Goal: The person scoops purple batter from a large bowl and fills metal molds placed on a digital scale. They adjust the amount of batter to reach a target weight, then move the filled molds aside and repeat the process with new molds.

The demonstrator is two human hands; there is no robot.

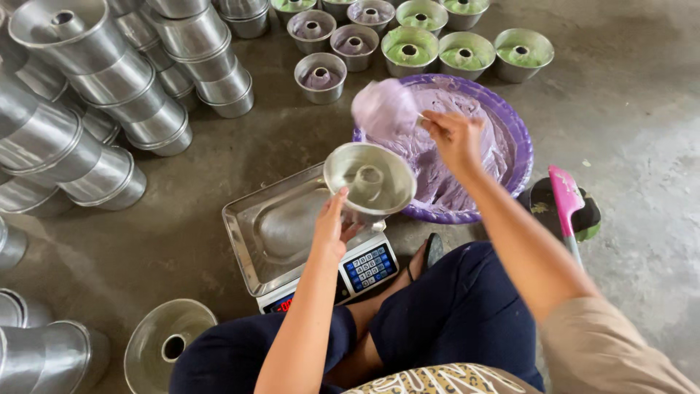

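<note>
Scooping step: right hand [453, 135] grips a ladle heaped with purple batter [384, 108] over the purple plastic basin [519, 138], frame centre; left hand [332, 222] clasps an empty round metal tube pan [370, 179] above the steel-tray scale [270, 226]. Next likely needs a steady tip into the pan.

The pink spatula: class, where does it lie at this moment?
In the head view the pink spatula lies on the floor at the right, just beyond the purple basin of batter, on a dark round lid.
</note>
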